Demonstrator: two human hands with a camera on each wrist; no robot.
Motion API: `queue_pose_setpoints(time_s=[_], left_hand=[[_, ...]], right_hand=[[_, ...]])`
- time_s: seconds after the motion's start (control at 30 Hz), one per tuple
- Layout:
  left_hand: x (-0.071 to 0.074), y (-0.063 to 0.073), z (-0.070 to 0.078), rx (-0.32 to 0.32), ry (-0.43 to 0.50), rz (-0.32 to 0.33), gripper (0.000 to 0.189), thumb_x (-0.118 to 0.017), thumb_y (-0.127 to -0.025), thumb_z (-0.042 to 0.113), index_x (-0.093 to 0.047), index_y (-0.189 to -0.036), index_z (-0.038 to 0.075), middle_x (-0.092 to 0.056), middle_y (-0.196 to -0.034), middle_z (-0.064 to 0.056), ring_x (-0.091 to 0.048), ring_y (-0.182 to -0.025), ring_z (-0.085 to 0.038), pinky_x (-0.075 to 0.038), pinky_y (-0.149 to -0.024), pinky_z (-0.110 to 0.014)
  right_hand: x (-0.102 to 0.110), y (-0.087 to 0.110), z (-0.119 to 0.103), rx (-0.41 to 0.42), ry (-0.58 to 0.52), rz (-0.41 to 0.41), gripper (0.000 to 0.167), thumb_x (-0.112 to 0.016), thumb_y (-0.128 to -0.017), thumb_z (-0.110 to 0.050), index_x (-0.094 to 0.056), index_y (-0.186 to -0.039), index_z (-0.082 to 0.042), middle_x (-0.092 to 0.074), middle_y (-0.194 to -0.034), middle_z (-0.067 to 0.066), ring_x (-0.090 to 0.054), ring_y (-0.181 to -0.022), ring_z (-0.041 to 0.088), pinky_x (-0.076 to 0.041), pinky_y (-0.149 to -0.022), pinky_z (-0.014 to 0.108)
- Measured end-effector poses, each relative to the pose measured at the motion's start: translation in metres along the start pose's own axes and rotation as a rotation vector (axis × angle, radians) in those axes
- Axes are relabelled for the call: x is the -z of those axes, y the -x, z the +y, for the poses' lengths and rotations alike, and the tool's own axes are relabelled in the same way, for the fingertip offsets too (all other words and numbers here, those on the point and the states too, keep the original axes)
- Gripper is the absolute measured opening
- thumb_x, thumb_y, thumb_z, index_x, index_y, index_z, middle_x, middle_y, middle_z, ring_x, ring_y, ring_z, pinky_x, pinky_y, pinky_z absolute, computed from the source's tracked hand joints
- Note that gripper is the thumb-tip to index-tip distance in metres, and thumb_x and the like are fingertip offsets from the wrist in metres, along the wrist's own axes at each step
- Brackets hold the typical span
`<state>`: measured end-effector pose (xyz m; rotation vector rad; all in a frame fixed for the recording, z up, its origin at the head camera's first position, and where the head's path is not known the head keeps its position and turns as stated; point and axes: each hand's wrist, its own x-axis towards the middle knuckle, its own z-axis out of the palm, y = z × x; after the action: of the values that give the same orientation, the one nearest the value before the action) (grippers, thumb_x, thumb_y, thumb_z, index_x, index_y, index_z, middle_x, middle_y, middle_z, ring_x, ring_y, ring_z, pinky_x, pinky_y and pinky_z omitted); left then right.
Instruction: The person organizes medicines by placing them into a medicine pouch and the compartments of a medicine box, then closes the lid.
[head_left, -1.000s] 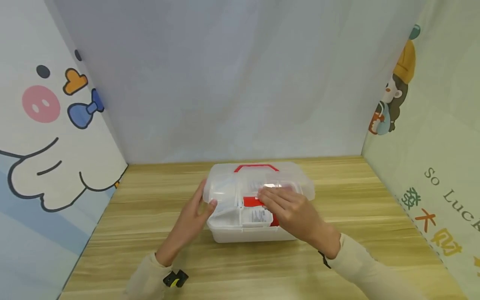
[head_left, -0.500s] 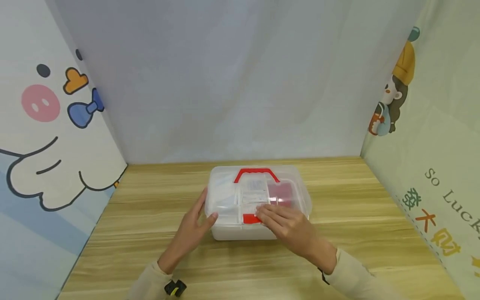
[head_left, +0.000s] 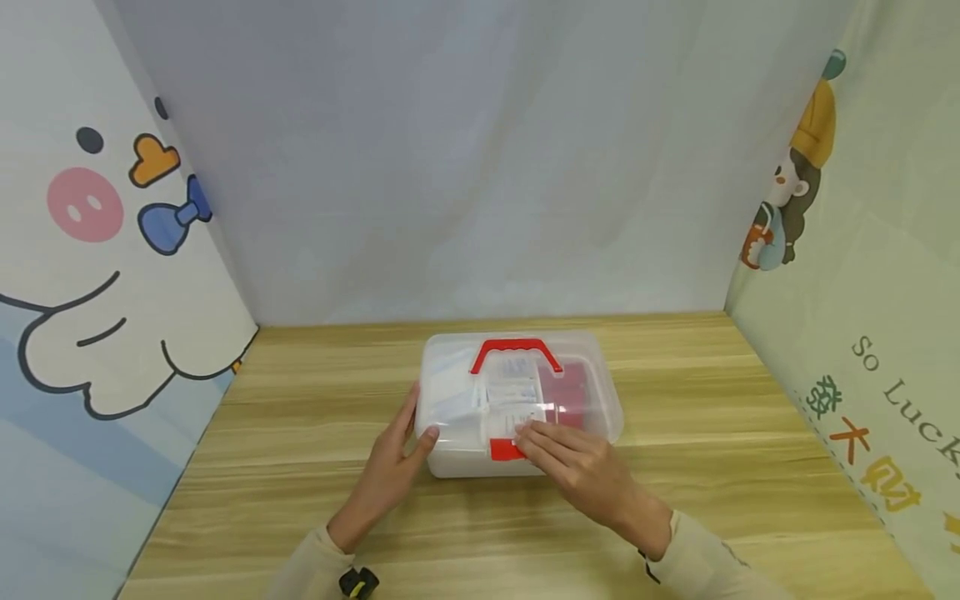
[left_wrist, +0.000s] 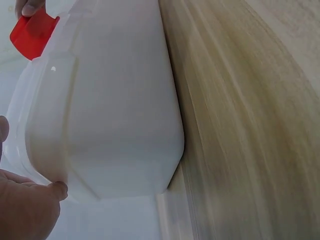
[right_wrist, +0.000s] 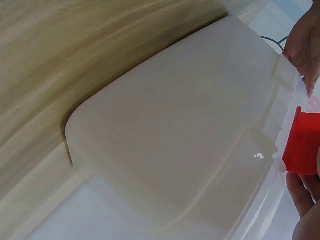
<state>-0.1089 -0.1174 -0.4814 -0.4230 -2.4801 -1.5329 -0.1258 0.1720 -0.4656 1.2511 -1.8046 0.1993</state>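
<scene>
A translucent white plastic storage box (head_left: 472,465) stands on the wooden table, its clear lid (head_left: 450,354) down over it. My left hand (head_left: 390,462) rests against the box's left end, fingers along the side and thumb at the front corner. At the middle of the front edge, my right hand (head_left: 588,471) pinches the red latch (head_left: 504,450). The latch sticks outward from the rim in the left wrist view. A red carrying handle (head_left: 517,343) lies on the lid. Through the lid show white printed packets (head_left: 512,390) and a dark red item (head_left: 566,387).
The wooden tabletop (head_left: 315,400) extends around the box. A plain pale cloth (head_left: 480,167) hangs behind it, with printed cartoon panels at the left (head_left: 82,204) and right (head_left: 862,250). A black device (head_left: 358,583) sits at my left wrist.
The lid has come down toward me from partly raised onto the box, with my right hand moving down along with the latch. My left hand stays at the left end.
</scene>
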Motion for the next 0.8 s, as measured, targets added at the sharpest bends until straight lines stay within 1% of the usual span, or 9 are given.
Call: queue_pose_setpoints(time_s=[0.13, 0.3, 0.37, 0.47, 0.57, 0.67, 0.8], left_hand=[[-0.002, 0.001, 0.000, 0.009, -0.008, 0.004, 0.073, -0.055, -0.100, 0.026, -0.015, -0.157, 0.005, -0.022, -0.162, -0.017, -0.027, -0.148, -0.030, -0.028, -0.116, -0.039], [-0.003, 0.004, 0.001, 0.052, -0.013, -0.006, 0.082, -0.062, -0.096, 0.031, -0.013, -0.158, 0.009, -0.020, -0.163, -0.012, -0.026, -0.149, -0.026, -0.026, -0.118, -0.039], [-0.003, 0.004, 0.001, 0.060, -0.019, -0.010, 0.085, -0.064, -0.095, 0.032, -0.012, -0.158, 0.009, -0.019, -0.164, -0.012, -0.026, -0.149, -0.026, -0.026, -0.118, -0.040], [-0.004, 0.004, 0.003, 0.069, -0.014, 0.006, 0.081, -0.062, -0.096, 0.031, -0.014, -0.158, 0.008, -0.022, -0.163, -0.013, -0.028, -0.148, -0.026, -0.028, -0.117, -0.040], [-0.005, 0.003, 0.006, 0.099, 0.007, 0.030, 0.076, -0.058, -0.098, 0.035, -0.018, -0.157, 0.009, -0.025, -0.162, -0.013, -0.031, -0.146, -0.025, -0.031, -0.116, -0.038], [-0.006, 0.002, 0.009, 0.136, 0.022, 0.046, 0.076, -0.057, -0.098, 0.039, -0.020, -0.157, 0.010, -0.025, -0.162, -0.011, -0.031, -0.146, -0.022, -0.030, -0.116, -0.037], [-0.006, 0.002, 0.012, 0.147, 0.012, 0.056, 0.077, -0.057, -0.098, 0.039, -0.020, -0.157, 0.008, -0.025, -0.162, -0.014, -0.031, -0.147, -0.024, -0.030, -0.117, -0.040]], right_hand=[[0.000, 0.001, -0.003, -0.011, 0.001, 0.007, 0.033, -0.042, -0.105, -0.014, -0.074, -0.113, -0.008, -0.075, -0.109, 0.004, -0.072, -0.100, 0.018, -0.059, -0.083, 0.031], [0.001, 0.004, -0.007, -0.031, -0.001, -0.004, 0.035, -0.041, -0.106, -0.014, -0.074, -0.113, -0.008, -0.075, -0.110, 0.004, -0.072, -0.102, 0.018, -0.059, -0.084, 0.032], [0.002, 0.006, -0.008, -0.040, 0.001, -0.014, 0.035, -0.040, -0.106, -0.015, -0.073, -0.114, -0.008, -0.075, -0.111, 0.004, -0.071, -0.103, 0.019, -0.058, -0.085, 0.033], [0.002, 0.008, -0.010, -0.049, 0.002, -0.027, 0.036, -0.039, -0.106, -0.016, -0.073, -0.116, -0.009, -0.075, -0.112, 0.003, -0.071, -0.105, 0.019, -0.058, -0.086, 0.034], [0.002, 0.010, -0.012, -0.049, 0.002, -0.029, 0.036, -0.040, -0.106, -0.019, -0.073, -0.116, -0.009, -0.074, -0.113, 0.003, -0.070, -0.108, 0.019, -0.058, -0.087, 0.035], [0.002, 0.012, -0.013, -0.038, 0.007, -0.027, 0.035, -0.042, -0.105, -0.022, -0.072, -0.118, -0.010, -0.073, -0.117, 0.003, -0.069, -0.110, 0.020, -0.057, -0.088, 0.036], [0.000, 0.014, -0.014, -0.020, 0.013, -0.026, 0.035, -0.045, -0.104, -0.025, -0.071, -0.121, -0.009, -0.071, -0.122, 0.004, -0.067, -0.113, 0.021, -0.056, -0.091, 0.038]])
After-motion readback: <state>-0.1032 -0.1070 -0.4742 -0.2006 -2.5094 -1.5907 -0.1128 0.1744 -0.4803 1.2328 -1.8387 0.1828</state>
